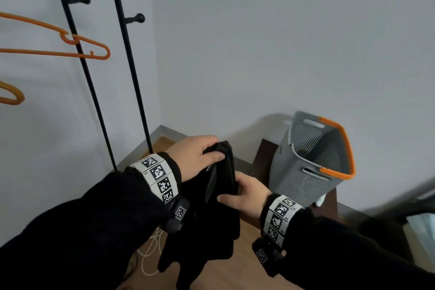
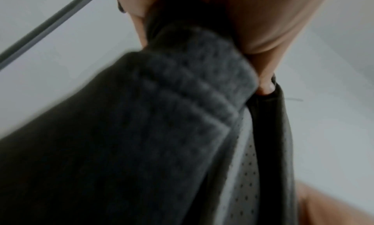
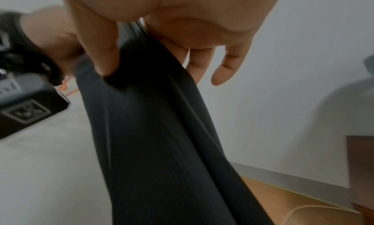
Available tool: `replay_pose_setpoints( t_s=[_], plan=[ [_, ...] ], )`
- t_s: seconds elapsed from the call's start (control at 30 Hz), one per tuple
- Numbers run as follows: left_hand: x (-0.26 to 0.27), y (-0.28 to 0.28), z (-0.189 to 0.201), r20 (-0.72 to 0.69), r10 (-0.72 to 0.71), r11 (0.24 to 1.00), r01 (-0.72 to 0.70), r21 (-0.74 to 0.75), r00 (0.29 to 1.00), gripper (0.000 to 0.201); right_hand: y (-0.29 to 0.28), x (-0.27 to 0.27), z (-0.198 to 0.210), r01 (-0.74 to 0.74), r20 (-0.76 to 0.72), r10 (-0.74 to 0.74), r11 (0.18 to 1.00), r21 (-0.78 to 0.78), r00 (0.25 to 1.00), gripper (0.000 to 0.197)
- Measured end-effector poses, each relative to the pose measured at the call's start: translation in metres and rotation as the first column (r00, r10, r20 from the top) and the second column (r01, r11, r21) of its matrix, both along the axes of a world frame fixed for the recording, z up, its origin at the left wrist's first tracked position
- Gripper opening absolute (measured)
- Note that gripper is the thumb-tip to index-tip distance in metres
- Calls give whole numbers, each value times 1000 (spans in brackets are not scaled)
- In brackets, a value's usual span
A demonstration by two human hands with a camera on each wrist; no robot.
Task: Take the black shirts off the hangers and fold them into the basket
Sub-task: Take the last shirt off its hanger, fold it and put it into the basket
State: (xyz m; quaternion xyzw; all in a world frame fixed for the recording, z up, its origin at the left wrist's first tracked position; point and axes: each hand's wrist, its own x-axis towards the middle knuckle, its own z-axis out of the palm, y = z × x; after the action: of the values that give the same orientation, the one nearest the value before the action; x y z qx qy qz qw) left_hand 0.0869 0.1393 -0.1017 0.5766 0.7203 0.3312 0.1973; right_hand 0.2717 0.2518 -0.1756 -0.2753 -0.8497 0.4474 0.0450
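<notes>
A black shirt [image 1: 211, 214] hangs bunched between both hands above the wooden floor. My left hand [image 1: 200, 154] grips its top fold, thumb and fingers curled over the cloth; the left wrist view shows the ribbed dark fabric [image 2: 161, 116] packed into the palm. Lower down, my right hand [image 1: 242, 192] pinches the shirt's edge between thumb and fingers, and the right wrist view shows the cloth [image 3: 151, 116] trailing down from that pinch. The grey basket [image 1: 313, 160] with an orange rim stands to the right on a dark low table, apart from the shirt. Bare orange hangers [image 1: 70, 47] hang at left.
A black coat rack [image 1: 127, 66] with pegs stands in the corner at left. The dark low table [image 1: 263, 160] under the basket sits against the wall. A white cord [image 1: 150, 254] lies on the floor below the shirt. Blurred dark furniture [image 1: 412, 214] is at right.
</notes>
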Motion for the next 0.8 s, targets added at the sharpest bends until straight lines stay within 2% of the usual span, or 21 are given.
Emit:
replay_pose_setpoints(
  t_s=[0.23,0.27,0.4,0.5,0.53,0.6,0.67,0.7,0.8],
  plan=[
    [10,16,53,-3,101,979,-98,176,995,24,18,24,-37,151,188,-141,988,-40,972,68],
    [11,20,62,-16,126,973,-120,196,992,25,20,27,-37,150,175,-140,988,-45,975,65],
    [16,35,90,-109,108,979,-87,184,988,17,34,29,-31,112,137,-111,994,-3,984,26],
    [17,46,101,-184,71,993,-52,105,980,11,55,32,-18,149,148,-150,989,18,978,19],
    [19,50,103,-204,63,996,-49,72,977,7,61,33,-10,177,99,-175,984,-16,980,22],
    [27,60,106,-274,40,999,-43,-5,961,5,68,32,11,204,-124,-220,970,-131,967,32],
    [39,74,107,-365,6,997,-32,-66,931,14,69,26,43,122,-372,-183,976,-181,910,42],
    [46,82,107,-403,-11,996,-27,-88,915,16,70,23,61,73,-450,-142,983,-169,881,47],
    [65,106,108,-485,-34,991,-32,-128,874,21,80,14,91,57,-540,-99,994,-94,836,51]
  ],
)
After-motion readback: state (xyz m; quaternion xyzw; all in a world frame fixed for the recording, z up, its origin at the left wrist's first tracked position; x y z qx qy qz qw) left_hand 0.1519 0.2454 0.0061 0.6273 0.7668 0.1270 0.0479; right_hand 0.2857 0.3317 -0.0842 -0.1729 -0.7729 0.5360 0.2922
